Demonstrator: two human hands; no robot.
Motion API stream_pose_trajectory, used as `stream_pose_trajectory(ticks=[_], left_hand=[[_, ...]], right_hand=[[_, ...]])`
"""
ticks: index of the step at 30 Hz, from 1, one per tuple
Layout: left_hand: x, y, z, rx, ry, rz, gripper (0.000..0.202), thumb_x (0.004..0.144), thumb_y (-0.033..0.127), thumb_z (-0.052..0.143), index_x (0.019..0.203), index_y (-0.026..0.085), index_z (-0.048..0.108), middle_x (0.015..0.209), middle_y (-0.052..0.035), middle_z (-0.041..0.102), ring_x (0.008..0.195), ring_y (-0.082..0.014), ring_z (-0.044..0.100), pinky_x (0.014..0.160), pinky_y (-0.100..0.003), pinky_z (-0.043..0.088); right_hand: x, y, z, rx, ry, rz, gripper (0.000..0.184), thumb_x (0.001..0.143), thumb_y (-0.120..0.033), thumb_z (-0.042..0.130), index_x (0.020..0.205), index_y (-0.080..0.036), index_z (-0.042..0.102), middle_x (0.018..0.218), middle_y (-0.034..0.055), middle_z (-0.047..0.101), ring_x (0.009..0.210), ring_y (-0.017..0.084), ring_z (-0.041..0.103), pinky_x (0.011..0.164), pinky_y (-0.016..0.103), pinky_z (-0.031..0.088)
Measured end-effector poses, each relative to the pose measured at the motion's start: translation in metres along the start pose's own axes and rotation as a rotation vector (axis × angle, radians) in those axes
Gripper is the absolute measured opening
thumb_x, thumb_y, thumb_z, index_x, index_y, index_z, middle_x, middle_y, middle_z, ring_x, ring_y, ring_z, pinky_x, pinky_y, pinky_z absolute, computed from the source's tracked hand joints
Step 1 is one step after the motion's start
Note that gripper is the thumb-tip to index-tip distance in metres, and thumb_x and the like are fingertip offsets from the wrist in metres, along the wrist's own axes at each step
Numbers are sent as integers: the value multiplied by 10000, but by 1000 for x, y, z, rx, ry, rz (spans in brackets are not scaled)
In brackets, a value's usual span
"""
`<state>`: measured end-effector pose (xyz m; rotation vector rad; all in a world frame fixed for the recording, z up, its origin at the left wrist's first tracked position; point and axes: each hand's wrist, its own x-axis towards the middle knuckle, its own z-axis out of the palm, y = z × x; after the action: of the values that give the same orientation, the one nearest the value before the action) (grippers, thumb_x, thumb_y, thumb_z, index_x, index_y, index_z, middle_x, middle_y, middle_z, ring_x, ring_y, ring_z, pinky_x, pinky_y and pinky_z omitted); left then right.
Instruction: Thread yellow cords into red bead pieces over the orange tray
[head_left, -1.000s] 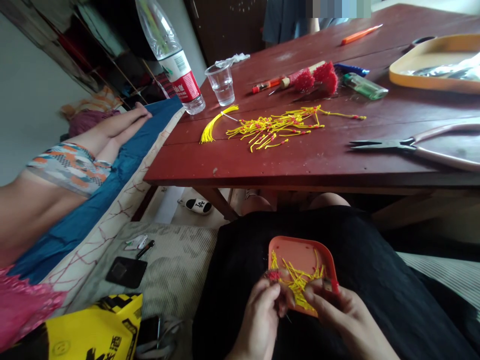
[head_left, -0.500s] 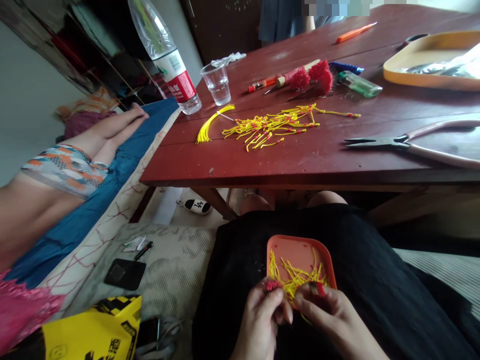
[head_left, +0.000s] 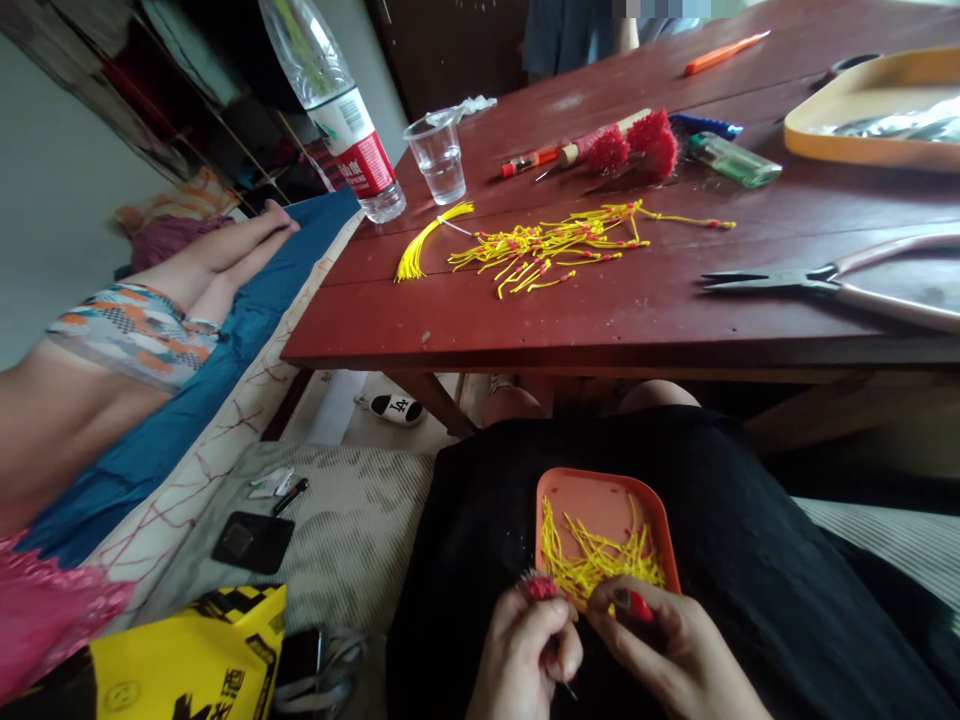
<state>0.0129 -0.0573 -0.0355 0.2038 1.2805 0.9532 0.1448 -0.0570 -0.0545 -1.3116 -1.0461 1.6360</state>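
Both bare hands are low over the lap (head_left: 469, 540), the left hand (head_left: 526, 632) rising from the bottom of the view with its thumb pressed against curled fingers (head_left: 568, 655). The right hand (head_left: 661, 632) slants in from the lower right, thumb and forefinger drawn together in a pinch. The fingertips of the two hands face each other across a narrow gap, both wrists (head_left: 504, 692) lower than the fingers.

You've got bright yellow cords (head_left: 592, 560), orange tray (head_left: 585, 490). Dark red table (head_left: 360, 325) too, plus your yellow bag (head_left: 161, 650) with black checks.
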Motion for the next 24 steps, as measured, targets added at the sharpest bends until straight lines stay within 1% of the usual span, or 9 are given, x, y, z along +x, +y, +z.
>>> stream_pose_trajectory(ticks=[3,6,9,12,14,16,19,24], left_hand=[[-1,0,0,19,9,-6,186,579,269,698,617,120,594,399,58,478,361,-47,352,450,-226,179],[-2,1,1,41,7,-1,197,578,289,693,599,123,589,368,67,437,365,-50,329,459,-233,159],[-2,2,1,61,9,-1,215,567,305,700,606,122,595,386,63,437,375,-50,320,464,-237,153],[-3,4,3,80,3,0,208,574,304,695,603,125,592,388,67,424,384,-51,312,464,-236,166],[-3,6,4,85,-2,-7,192,587,295,681,597,129,585,365,81,385,388,-51,295,468,-229,188],[-4,9,4,80,10,-16,173,584,278,678,611,135,584,370,86,384,391,-49,284,467,-223,200],[-8,14,-1,117,8,-5,149,584,256,669,614,139,583,387,86,390,384,-43,255,455,-221,179],[-17,23,-18,243,-75,-2,152,612,274,634,565,151,560,360,105,290,370,-46,192,433,-235,121]], right_hand=[[0,-1,0,24,2,-4,166,700,-297,640,604,-168,601,553,0,578,542,157,490,518,235,400],[0,-3,0,34,14,-5,182,692,-326,651,600,-171,619,552,6,597,544,165,511,530,242,419],[0,-7,0,87,9,36,217,670,-365,672,579,-174,619,551,12,602,557,170,510,551,248,424],[1,-14,1,167,0,95,239,639,-384,699,563,-172,620,530,-3,568,539,154,469,533,237,392],[1,-18,2,209,1,112,249,626,-387,710,551,-169,616,513,-20,530,518,134,424,505,226,354],[1,-18,3,229,-8,124,264,627,-390,709,539,-165,603,499,-34,494,506,119,385,490,221,323],[1,-13,6,210,-36,121,287,661,-416,673,556,-159,601,521,-26,497,524,122,386,507,227,323],[2,-4,15,94,-160,73,234,665,-374,679,598,-158,616,530,-22,508,526,134,420,507,237,324]])
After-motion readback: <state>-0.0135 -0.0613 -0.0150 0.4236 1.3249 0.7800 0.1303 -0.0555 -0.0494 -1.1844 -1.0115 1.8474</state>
